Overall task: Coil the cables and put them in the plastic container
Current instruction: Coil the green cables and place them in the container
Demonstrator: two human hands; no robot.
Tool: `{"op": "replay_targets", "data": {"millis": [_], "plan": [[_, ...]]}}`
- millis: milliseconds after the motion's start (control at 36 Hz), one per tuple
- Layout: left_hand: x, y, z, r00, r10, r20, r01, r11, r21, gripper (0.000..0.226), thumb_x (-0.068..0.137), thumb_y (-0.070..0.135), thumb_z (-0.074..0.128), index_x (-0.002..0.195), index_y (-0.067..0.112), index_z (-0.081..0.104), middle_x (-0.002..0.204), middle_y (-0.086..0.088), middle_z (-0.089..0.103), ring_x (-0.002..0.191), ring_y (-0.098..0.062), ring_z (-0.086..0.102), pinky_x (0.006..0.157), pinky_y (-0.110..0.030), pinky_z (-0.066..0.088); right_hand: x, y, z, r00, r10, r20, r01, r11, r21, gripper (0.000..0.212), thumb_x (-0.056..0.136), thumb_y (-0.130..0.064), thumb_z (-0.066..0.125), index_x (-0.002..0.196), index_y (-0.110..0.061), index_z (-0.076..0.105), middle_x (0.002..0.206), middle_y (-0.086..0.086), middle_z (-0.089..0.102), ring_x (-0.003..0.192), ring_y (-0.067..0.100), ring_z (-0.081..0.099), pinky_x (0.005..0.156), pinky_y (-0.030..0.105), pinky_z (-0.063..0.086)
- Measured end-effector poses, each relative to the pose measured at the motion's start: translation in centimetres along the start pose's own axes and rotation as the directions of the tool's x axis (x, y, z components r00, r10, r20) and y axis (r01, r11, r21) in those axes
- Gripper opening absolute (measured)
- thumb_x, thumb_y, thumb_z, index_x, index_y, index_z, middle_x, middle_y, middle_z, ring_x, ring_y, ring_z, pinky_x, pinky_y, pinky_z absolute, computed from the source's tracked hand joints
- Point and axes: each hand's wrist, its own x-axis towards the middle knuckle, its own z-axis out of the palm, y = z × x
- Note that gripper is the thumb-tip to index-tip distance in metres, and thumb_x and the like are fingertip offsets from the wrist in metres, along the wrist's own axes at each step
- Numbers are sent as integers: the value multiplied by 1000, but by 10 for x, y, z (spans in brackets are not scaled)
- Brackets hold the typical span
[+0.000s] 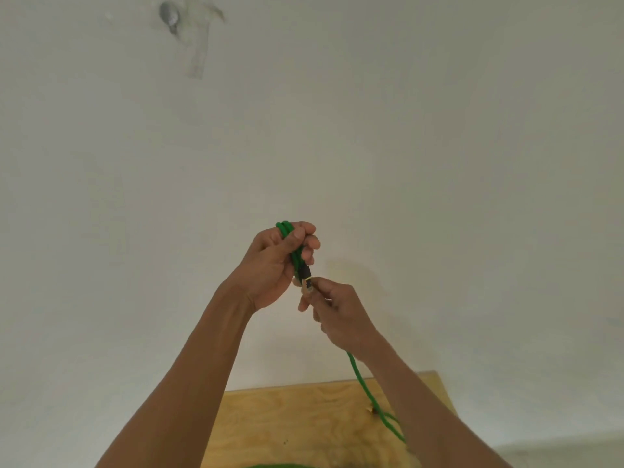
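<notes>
Head view: both bare arms raised in front of a pale wall [439, 146], above a wooden table [287, 420].
Left hand [273, 265]: fingers curled tight around several loops of the green cable [293, 251] — the loop tops stick out above the fist.
Right hand [337, 312]: thumb and fingertips pinched on the cable's connector [307, 285], just under the left hand.
Cable run: one strand drops from below the right wrist — down to the table, where it crosses itself.
Wall mark: a grey patch [170, 16] high up on the left.
</notes>
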Motion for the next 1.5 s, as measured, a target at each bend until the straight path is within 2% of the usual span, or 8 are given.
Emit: {"op": "replay_targets", "data": {"millis": [167, 333, 528, 694, 861, 1000, 1194, 1500], "plan": [[14, -6, -4, 995, 41, -94, -35, 998, 59, 20, 104, 8, 43, 103, 1, 62, 82, -5, 72, 69, -15, 62, 76, -27, 55, -10, -1, 8, 994, 12, -113, -9, 1000, 23, 17, 97, -19, 61, 93, -9, 73, 71, 3, 71, 51, 20, 39, 48, 27, 35], [13, -11, -16, 993, 78, -92, -44, 943, 329, 19, 104, 9, 44, 104, 3, 63, 86, -6, 74, 73, -17, 63, 70, -34, 50, -15, -8, 4, 984, -6, -177, -16, 992, -123, 13, 91, -21, 69, 99, -13, 76, 71, -3, 75, 63, 10, 68, 63, 21, 54], [-9, -20, -22, 995, -104, 8, 72, 737, 672, 35, 105, 23, 47, 78, 9, 65, 72, 1, 64, 60, -17, 52, 61, -36, 42, -2, -45, -24, 989, -128, 75, 144, 948, -284, 24, 84, -11, 63, 102, -27, 65, 80, -5, 77, 79, 31, 70, 74, 43, 57], [-23, -24, -11, 924, -383, 10, 362, 882, 303, 60, 105, 50, 25, 98, 2, 60, 69, -14, 61, 59, -22, 51, 67, -33, 45, 17, -57, -39, 977, -165, 135, 198, 939, -280, 12, 91, -7, 65, 98, -16, 67, 68, 3, 70, 69, 16, 66, 69, 34, 52], [-34, -27, -6, 890, -447, 92, 433, 890, 141, 60, 103, 52, 30, 91, 4, 62, 62, -12, 56, 54, -21, 48, 63, -35, 42, 29, -48, -40, 979, -203, 21, 204, 975, -85, 17, 71, -3, 85, 83, -6, 74, 75, 3, 72, 71, 16, 68, 68, 28, 54], [-39, -31, 3, 899, -407, 159, 411, 912, 9, 52, 102, 48, 36, 92, 5, 64, 63, -11, 58, 55, -20, 47, 62, -33, 45, 33, -38, -42, 985, -171, -2, 170, 984, 53, 16, 72, 6, 81, 85, 3, 73, 73, 5, 73, 71, 19, 69, 73, 28, 56], [-39, -32, 13, 904, -374, 206, 382, 924, -1, 39, 101, 36, 44, 99, 2, 63, 70, -12, 63, 58, -18, 54, 64, -31, 51, 25, -30, -41, 981, -157, -113, 174, 972, 160, 15, 76, -7, 80, 88, 1, 74, 75, 4, 73, 70, 12, 66, 59, 21, 47], [-38, -31, 22, 890, -412, 196, 418, 908, 15, 48, 102, 44, 36, 104, 2, 60, 75, -14, 61, 63, -21, 52, 70, -33, 50, 25, -34, -41, 972, -176, -153, 209, 949, 237, 13, 76, 8, 77, 88, 11, 71, 67, -2, 72, 61, 5, 65, 58, 11, 48]]}}
